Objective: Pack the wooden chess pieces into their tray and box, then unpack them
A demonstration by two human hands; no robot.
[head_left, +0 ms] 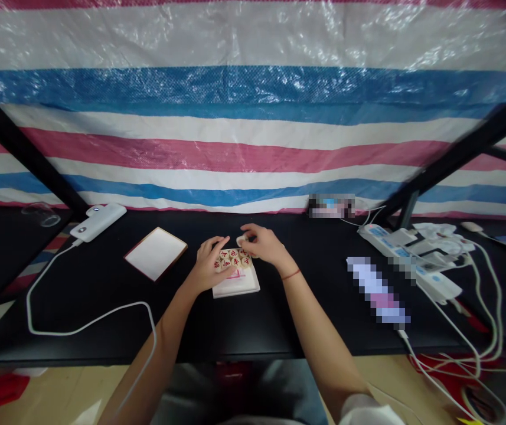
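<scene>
Round Chinese chess pieces (234, 254) with red characters lie in rows in a shallow white box (237, 287) on the black table. My left hand (208, 265) rests at the box's left side, its fingers apart, the index finger stretched toward the far edge and the thumb over the pieces. At the far right corner, my right hand (264, 243) pinches a pale Chinese chess piece (241, 240) between thumb and fingers, just above the rows. Part of the rows is hidden by my hands. A pinkish-red mark shows on the box's bare floor near the front.
Left of the box lies a square white panel (156, 254) with a brown edge. A white power bank (98, 223) with a cable (88, 330) sits farther left. On the right are a blurred-out phone-like device (376, 289) and a power strip (412, 265) with tangled cords. Striped sheeting (235, 141) hangs behind.
</scene>
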